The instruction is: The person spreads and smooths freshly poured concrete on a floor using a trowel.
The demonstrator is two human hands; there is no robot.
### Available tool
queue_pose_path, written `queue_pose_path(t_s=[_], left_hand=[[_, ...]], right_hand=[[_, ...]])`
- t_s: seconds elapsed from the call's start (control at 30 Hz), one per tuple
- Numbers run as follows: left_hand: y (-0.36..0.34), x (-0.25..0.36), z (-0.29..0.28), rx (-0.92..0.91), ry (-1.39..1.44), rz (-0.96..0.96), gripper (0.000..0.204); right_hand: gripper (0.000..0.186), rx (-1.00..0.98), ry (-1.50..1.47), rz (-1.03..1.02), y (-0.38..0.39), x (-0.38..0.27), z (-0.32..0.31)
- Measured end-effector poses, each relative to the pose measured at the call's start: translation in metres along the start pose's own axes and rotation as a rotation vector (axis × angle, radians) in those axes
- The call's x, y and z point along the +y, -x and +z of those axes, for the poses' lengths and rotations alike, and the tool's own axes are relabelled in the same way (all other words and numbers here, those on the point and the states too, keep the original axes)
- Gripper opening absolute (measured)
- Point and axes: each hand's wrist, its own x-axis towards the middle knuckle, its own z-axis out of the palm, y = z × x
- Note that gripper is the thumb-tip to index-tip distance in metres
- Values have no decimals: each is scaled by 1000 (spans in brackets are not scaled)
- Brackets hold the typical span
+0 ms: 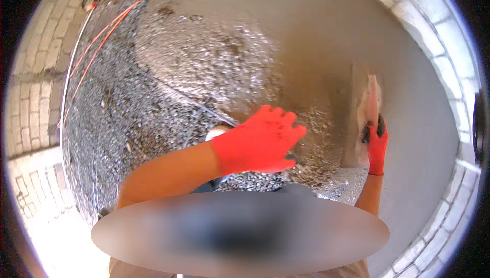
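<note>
My left hand [260, 143], in a red glove, is held out over the gravel with its fingers apart and nothing in it. Beyond it to the right, my right hand [377, 148], in a red glove with dark palm, is closed round the handle of a long rectangular hand float [352, 143]. The float's blade lies on wet concrete [421, 125], at the border between the smooth grey surface and a rougher, stony patch [314, 150]. A pale round object [217, 132] shows partly behind my left wrist.
Loose wet gravel [115, 125] covers the left side, with orange cables or thin pipes [109, 25] across it at the upper left. A thin straight line or rod [186, 97] crosses the gravel. Block walls stand at the right [449, 74] and left [41, 109].
</note>
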Motion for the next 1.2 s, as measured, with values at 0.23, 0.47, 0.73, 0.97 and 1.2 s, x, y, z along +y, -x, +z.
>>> queue_pose_path(t_s=[0.23,0.47,0.73,0.97,1.2], left_hand=[[18,-33,-24,-47,101,-310,67],[255,-70,-65,258,505,-1125,67],[546,81,-114,347,799,-1562,55],[644,58,-135,290,804,-1525,41],[649,-160,-240,192,444,-966,41]], right_hand=[[44,-189,417,387,70,-128,-35],[45,-196,771,182,195,-163,-175],[43,-47,787,304,324,-229,-275],[51,207,481,634,379,-273,-282],[52,481,194,739,478,-410,-167]])
